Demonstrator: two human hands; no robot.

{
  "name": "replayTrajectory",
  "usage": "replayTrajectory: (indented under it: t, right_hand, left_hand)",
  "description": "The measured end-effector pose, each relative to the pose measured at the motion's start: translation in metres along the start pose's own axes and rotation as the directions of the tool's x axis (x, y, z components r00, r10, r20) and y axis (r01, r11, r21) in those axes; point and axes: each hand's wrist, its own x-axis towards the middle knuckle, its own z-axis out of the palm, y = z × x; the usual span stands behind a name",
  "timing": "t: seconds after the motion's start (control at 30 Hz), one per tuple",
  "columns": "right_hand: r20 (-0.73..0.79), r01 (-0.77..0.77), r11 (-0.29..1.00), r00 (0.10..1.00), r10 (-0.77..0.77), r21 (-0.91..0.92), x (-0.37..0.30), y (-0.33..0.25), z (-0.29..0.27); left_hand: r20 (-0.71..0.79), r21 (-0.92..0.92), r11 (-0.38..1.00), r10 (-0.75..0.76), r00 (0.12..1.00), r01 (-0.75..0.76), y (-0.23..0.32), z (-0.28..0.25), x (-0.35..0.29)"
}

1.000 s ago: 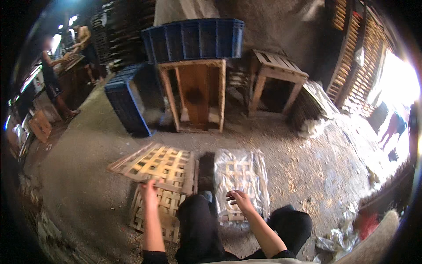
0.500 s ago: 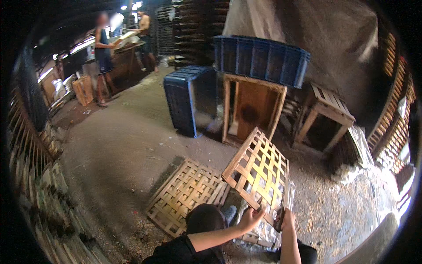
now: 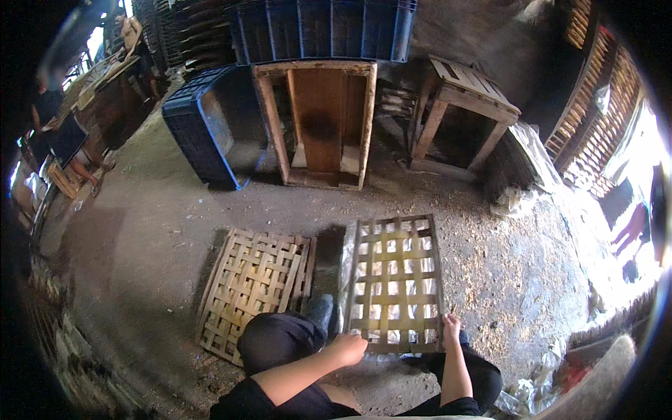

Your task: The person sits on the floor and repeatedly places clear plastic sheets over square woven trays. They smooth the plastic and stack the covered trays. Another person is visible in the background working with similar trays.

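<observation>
A rectangular woven bamboo tray (image 3: 384, 325) lies level in front of me, its open lattice showing pale plastic sheeting underneath. My left hand (image 3: 348, 348) is closed at its near left corner. On its right edge, close to the near corner, my right hand (image 3: 451, 331) is closed around the frame. To the left of my knee, a stack of similar woven bamboo trays (image 3: 253, 283) rests on the floor, with a tighter weave on top. The fingertips of both hands are partly hidden.
Ahead stands a wooden frame box (image 3: 367, 133) with a blue plastic crate (image 3: 322, 31) on top. Another blue crate (image 3: 192, 133) is tipped on its side. A wooden stool (image 3: 483, 98) stands at the right. Two people (image 3: 63, 133) are at the far left. Debris litters the floor.
The held tray has come down from a tilted, raised position to lie level. My left hand has moved left to its corner, and my view has turned right.
</observation>
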Motion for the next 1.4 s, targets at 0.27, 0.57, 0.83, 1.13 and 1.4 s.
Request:
replayTrajectory:
  t: [0.27, 0.57, 0.83, 1.13, 1.4]
  right_hand:
    - [-0.055, 0.014, 1.000, 0.998, -0.014, 0.012, 0.042, 0.113, -0.006]
    - [0.005, -0.108, 0.977, 0.994, 0.109, 0.185, 0.033, 0.110, 0.016]
    - [-0.057, -0.172, 0.668, 0.980, 0.190, -0.724, 0.041, 0.070, 0.028]
    - [-0.152, -0.154, 0.477, 0.987, 0.043, -0.865, 0.047, -0.068, -0.152]
    - [-0.646, -0.424, 0.713, 0.762, -0.053, -0.559, -0.109, -0.004, -0.357]
  left_hand:
    - [0.293, 0.057, 0.996, 0.048, 0.955, -0.067, 0.025, -0.014, 0.033]
    - [0.313, 0.059, 0.998, -0.007, 0.950, -0.012, 0.020, -0.001, 0.027]
    - [0.366, 0.145, 0.988, 0.005, 0.931, -0.062, 0.022, -0.004, 0.027]
    - [0.290, 0.114, 0.982, 0.114, 0.950, -0.152, 0.059, -0.004, 0.068]
    - [0.283, -0.038, 0.972, 0.232, 0.930, -0.231, 0.074, 0.032, 0.109]
